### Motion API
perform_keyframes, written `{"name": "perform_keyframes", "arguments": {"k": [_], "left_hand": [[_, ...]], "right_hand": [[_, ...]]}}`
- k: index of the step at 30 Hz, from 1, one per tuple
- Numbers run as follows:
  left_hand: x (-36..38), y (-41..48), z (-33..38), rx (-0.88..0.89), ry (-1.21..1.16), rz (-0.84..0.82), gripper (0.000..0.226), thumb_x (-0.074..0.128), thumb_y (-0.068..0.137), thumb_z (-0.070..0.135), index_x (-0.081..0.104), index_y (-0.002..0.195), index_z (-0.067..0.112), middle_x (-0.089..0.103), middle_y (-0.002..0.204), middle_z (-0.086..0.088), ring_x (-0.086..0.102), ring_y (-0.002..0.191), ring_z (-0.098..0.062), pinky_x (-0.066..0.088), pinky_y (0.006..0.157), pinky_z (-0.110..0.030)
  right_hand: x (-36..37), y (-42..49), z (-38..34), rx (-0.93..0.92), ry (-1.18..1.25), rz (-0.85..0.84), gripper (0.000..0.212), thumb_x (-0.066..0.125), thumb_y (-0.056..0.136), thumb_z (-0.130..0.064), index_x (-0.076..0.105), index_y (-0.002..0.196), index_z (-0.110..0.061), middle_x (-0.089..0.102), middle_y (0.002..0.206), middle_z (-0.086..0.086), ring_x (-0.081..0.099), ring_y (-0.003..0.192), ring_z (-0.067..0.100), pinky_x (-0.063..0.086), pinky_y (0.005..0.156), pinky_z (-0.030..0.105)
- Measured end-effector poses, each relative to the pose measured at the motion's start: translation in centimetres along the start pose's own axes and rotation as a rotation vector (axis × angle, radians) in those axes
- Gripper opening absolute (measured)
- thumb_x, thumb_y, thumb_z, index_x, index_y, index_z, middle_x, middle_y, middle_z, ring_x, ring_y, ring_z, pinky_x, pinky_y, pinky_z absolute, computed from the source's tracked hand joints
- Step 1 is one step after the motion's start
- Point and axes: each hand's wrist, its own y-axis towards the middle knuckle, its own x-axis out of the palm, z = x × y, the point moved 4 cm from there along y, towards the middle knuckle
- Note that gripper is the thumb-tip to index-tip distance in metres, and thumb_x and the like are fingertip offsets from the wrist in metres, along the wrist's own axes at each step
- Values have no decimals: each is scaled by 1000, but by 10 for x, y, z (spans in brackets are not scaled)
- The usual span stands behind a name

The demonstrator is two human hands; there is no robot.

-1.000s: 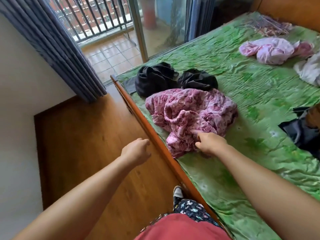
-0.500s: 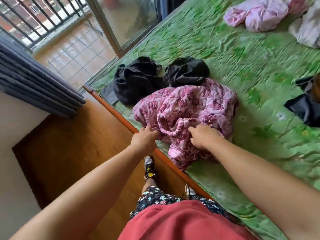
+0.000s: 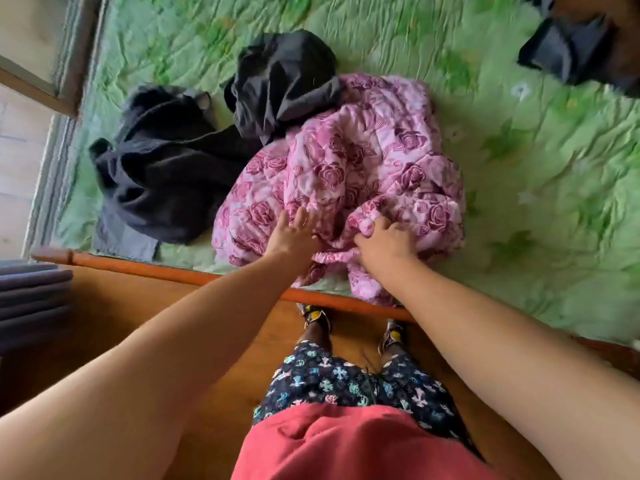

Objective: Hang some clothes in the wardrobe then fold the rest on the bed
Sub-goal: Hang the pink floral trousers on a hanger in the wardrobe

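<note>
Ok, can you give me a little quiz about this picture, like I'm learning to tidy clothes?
1. True or false: the left hand is curled tight round the pink flowery jacket.
2. Which hand grips a fold of the jacket? A) the left hand B) the right hand C) neither hand
3. Fill in the gap: the jacket lies on a ___ bedspread.

Key
1. False: its fingers lie straight on the jacket.
2. B
3. green
</note>
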Motion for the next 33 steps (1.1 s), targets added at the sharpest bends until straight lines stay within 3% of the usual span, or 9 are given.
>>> {"name": "perform_keyframes", "arguments": {"k": [5, 8, 11, 13, 15, 18, 22, 26, 33], "left_hand": [[-5, 19, -21, -90, -11, 41, 60, 63, 95, 29, 40, 150, 21, -13, 166, -11, -6, 153, -35, 26, 115, -62], [-29, 15, -39, -110, -11, 118, 58, 74, 86, 38, 55, 139, 21, 12, 165, -8, 17, 150, -33, 35, 112, -53], [-67, 4, -57, -125, 0, 206, 41, 70, 87, 31, 64, 127, 25, 40, 150, -7, 39, 137, -29, 43, 104, -47], [-96, -7, -71, -174, -51, 261, 33, 64, 89, 31, 65, 122, 27, 50, 136, -5, 48, 126, -28, 46, 95, -45], [-129, -22, -86, -237, -119, 338, 32, 61, 90, 38, 65, 120, 27, 53, 126, -5, 52, 119, -29, 48, 88, -44], [-183, -47, -106, -295, -210, 458, 39, 59, 90, 45, 63, 123, 25, 53, 125, -5, 54, 118, -30, 50, 82, -44], [-269, -85, -116, -296, -229, 623, 39, 60, 88, 54, 65, 116, 27, 57, 118, 2, 56, 114, -26, 51, 83, -42], [-355, -131, -117, -314, -218, 782, 37, 64, 85, 57, 66, 105, 26, 59, 101, 2, 63, 93, -24, 54, 76, -38], [-486, -215, -118, -323, -158, 984, 27, 63, 87, 44, 68, 107, 26, 59, 107, -6, 63, 97, -31, 51, 73, -37]], "right_hand": [[2, -2, 34, 152, 71, -11, 38, 44, 105, -31, 56, 140, -20, 33, 147, 26, 39, 131, 51, 45, 98, 56], [-7, -15, 63, 186, 27, 18, 45, 40, 101, -20, 51, 142, -7, 37, 147, 25, 42, 131, 45, 46, 99, 53], [-30, -38, 86, 153, 21, 107, 42, 43, 100, -24, 57, 138, -14, 45, 141, 25, 50, 125, 44, 48, 98, 52], [-55, -60, 105, 158, 10, 169, 37, 45, 102, -38, 63, 131, -23, 53, 134, 22, 56, 118, 41, 50, 93, 47], [-80, -83, 129, 169, 6, 236, 54, 41, 98, -65, 59, 131, -25, 56, 133, 21, 59, 116, 38, 49, 87, 42], [-122, -118, 169, 189, -19, 373, 64, 39, 93, -73, 54, 133, -24, 58, 127, 18, 59, 114, 37, 49, 84, 41], [-187, -167, 222, 232, 36, 563, 44, 46, 101, -54, 59, 129, -23, 53, 130, 12, 53, 121, 36, 50, 88, 44], [-242, -220, 266, 282, -3, 731, 27, 51, 100, -27, 63, 123, -20, 56, 116, 10, 61, 108, 35, 52, 82, 43], [-313, -307, 321, 287, -31, 937, 58, 42, 96, -4, 39, 143, -36, 55, 110, 13, 63, 101, 37, 43, 69, 39]]}}
